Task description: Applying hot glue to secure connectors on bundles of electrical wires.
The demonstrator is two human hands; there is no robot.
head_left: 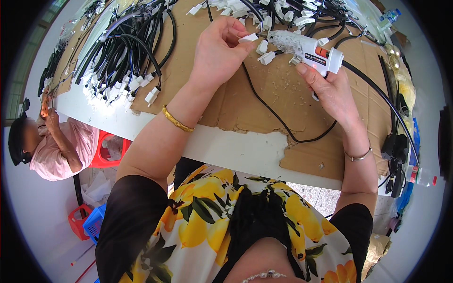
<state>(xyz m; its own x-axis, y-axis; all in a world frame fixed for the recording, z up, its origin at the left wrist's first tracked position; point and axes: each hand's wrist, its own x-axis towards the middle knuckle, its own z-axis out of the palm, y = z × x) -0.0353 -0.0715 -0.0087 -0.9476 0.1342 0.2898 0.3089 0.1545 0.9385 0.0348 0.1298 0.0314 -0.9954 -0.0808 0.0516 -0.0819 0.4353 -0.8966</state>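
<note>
The tabletop (226,147) shows its white edge on the wearer's side of the glue gun (302,48); cardboard (226,111) covers the surface beneath and around the gun. A thin black cord (304,141) curves across the cardboard on the gun's near side. The right hand (332,92) is closed round the gun's grip. The left hand (222,49), just left of the gun's nozzle, is nearly closed, thumb and fingers pinching a white connector (247,37). Loose connectors (266,58) lie near the nozzle. Well left of the gun spreads a cable bundle (125,52) with white ends; beyond the gun lies a cable heap (302,21).
</note>
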